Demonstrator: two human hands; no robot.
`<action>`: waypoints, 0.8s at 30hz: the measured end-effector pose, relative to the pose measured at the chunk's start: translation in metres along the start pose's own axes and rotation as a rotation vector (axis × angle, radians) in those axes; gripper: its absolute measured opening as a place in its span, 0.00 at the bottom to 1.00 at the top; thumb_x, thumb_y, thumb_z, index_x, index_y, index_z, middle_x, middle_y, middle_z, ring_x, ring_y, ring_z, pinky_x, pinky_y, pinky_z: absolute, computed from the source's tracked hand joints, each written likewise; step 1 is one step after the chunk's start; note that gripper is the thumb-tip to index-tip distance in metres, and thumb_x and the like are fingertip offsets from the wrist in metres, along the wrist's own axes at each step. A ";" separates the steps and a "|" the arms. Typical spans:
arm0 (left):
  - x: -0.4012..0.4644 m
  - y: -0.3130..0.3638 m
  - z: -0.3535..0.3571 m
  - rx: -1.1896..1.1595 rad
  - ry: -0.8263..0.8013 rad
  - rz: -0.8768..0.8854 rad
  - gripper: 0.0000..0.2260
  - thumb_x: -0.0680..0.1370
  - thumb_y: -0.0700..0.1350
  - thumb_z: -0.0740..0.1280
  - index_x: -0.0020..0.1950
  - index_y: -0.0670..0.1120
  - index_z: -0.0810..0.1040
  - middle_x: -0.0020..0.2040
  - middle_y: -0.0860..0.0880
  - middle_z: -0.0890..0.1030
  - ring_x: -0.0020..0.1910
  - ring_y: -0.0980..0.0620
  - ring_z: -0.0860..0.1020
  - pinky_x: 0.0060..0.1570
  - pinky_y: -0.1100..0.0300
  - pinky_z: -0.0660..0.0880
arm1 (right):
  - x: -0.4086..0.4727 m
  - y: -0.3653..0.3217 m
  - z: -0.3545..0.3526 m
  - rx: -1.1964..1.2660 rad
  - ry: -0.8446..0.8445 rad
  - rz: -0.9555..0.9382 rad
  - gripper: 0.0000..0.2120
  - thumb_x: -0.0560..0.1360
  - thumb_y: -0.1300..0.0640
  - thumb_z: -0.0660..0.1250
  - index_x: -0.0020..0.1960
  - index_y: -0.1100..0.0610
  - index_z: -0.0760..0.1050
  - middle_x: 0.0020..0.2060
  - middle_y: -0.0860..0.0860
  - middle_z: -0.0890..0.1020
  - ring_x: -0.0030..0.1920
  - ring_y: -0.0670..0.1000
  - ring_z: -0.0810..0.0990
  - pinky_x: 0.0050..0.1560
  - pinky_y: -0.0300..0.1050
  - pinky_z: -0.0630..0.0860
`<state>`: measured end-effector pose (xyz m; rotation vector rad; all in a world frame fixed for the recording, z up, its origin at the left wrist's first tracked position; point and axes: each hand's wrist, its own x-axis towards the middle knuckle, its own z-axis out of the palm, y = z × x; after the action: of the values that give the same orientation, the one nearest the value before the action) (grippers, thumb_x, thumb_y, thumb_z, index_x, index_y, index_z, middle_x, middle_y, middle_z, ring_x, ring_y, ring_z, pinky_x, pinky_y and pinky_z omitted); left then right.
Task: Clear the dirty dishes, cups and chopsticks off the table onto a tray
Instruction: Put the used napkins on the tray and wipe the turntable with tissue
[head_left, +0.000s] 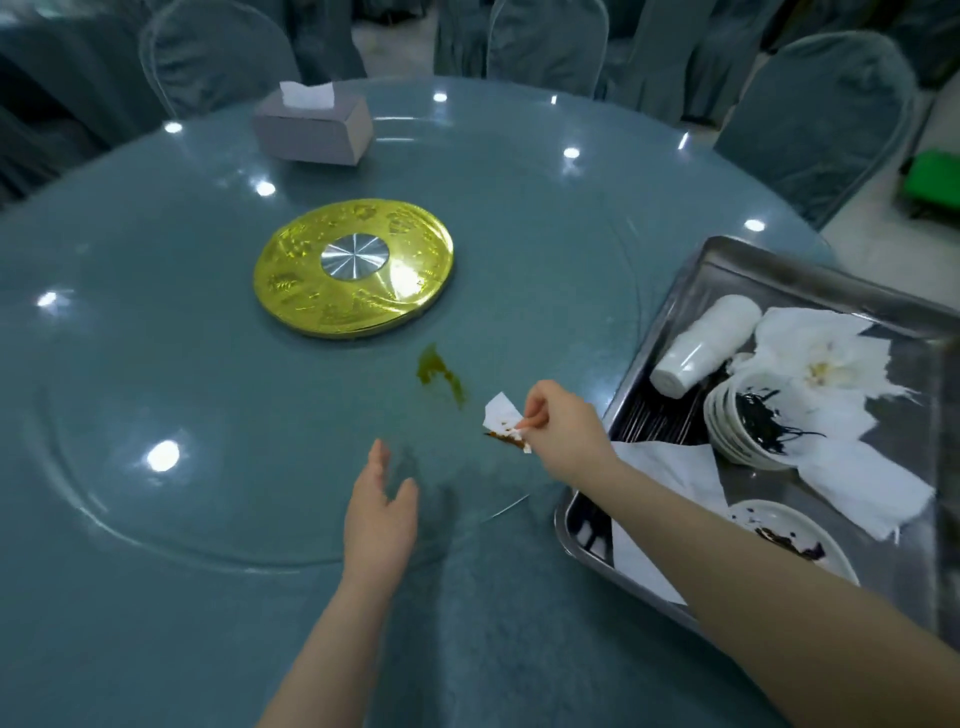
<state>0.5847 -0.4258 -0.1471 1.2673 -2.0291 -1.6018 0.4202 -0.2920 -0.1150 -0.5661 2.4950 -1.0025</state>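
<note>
Our right hand (553, 426) pinches the stained tissue (504, 422); the tray (680, 291) lies just right. Left hand (382, 506) hangs relaxed.

Setting was a restaurant banquet hall. Large round table (156, 597) draped in blue-grey cloth, topped by a glass turntable (208, 415) on a gold embossed hub (353, 275). Chairs (218, 57) all in matching fabric covers ringed it, with more covered chairs behind, suggesting further tables. Grey tissue box (313, 127) stood on the glass. Steel tray (779, 280) at the table edge carried stacked white cups (701, 345), sauce-smeared bowls (748, 423) and used napkins (821, 358).
</note>
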 end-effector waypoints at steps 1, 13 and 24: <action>-0.004 0.001 -0.002 0.011 0.003 0.012 0.27 0.78 0.35 0.61 0.77 0.45 0.59 0.74 0.49 0.65 0.72 0.54 0.65 0.69 0.61 0.58 | -0.009 0.005 -0.010 0.043 0.046 -0.013 0.15 0.71 0.66 0.66 0.37 0.47 0.67 0.41 0.52 0.83 0.44 0.51 0.80 0.42 0.40 0.74; -0.056 0.003 -0.015 0.189 -0.038 0.049 0.25 0.78 0.34 0.62 0.75 0.40 0.62 0.73 0.43 0.67 0.72 0.49 0.66 0.73 0.55 0.59 | -0.088 0.099 -0.081 -0.040 0.143 0.161 0.10 0.77 0.61 0.61 0.49 0.48 0.76 0.47 0.46 0.82 0.46 0.48 0.80 0.47 0.44 0.76; -0.075 0.016 -0.045 0.192 0.037 0.091 0.24 0.78 0.33 0.61 0.74 0.39 0.64 0.72 0.44 0.68 0.72 0.49 0.66 0.70 0.60 0.58 | -0.087 0.024 -0.011 -0.175 -0.072 -0.157 0.15 0.77 0.58 0.59 0.61 0.49 0.76 0.53 0.49 0.83 0.53 0.53 0.79 0.51 0.41 0.71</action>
<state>0.6504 -0.3985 -0.0946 1.2363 -2.2269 -1.3613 0.4830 -0.2264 -0.1065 -0.8476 2.5199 -0.8066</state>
